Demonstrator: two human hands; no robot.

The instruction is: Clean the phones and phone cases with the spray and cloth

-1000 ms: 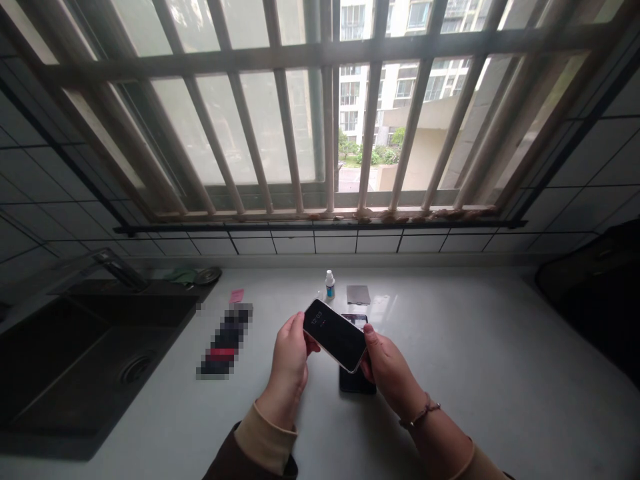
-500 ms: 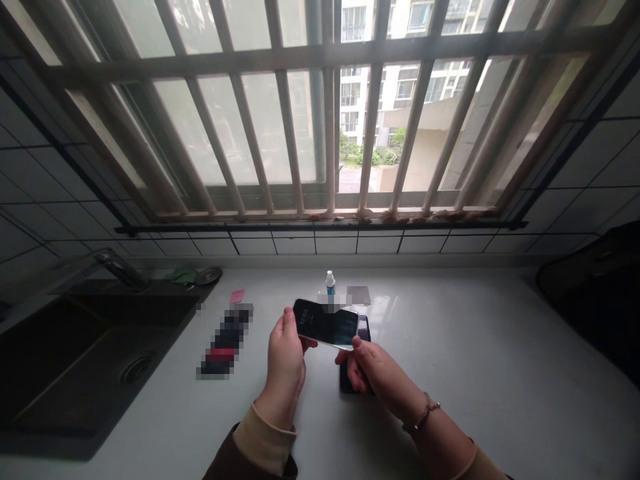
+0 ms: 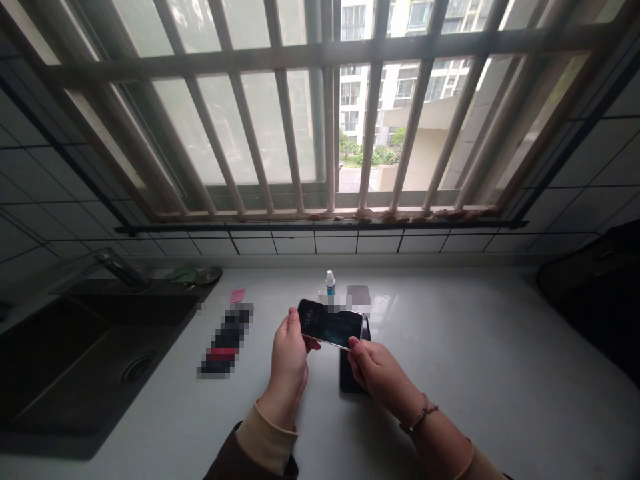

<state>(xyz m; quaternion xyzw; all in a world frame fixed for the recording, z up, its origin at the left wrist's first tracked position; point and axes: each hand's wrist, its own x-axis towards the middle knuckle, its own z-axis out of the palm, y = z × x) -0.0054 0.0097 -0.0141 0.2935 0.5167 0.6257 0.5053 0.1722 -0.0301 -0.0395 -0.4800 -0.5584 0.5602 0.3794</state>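
Inspection finds a smartphone (image 3: pixel 330 324) gripped closed at both ends, clear of the counter (image 3: pixel 475 347): left hand (image 3: pixel 289 360) wraps its left end, right hand (image 3: pixel 377 377) pinches its lower right edge. It sits above a second dark phone (image 3: pixel 351 373).

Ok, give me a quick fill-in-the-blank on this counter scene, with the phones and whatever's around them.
The left hand and right hand hold a phone over a second, ____ phone.
A bracelet is on the ____ wrist.
The sink lies to the ____ of the hands.
The small bottle is white and ____.

Missing words: dark; right; left; blue.
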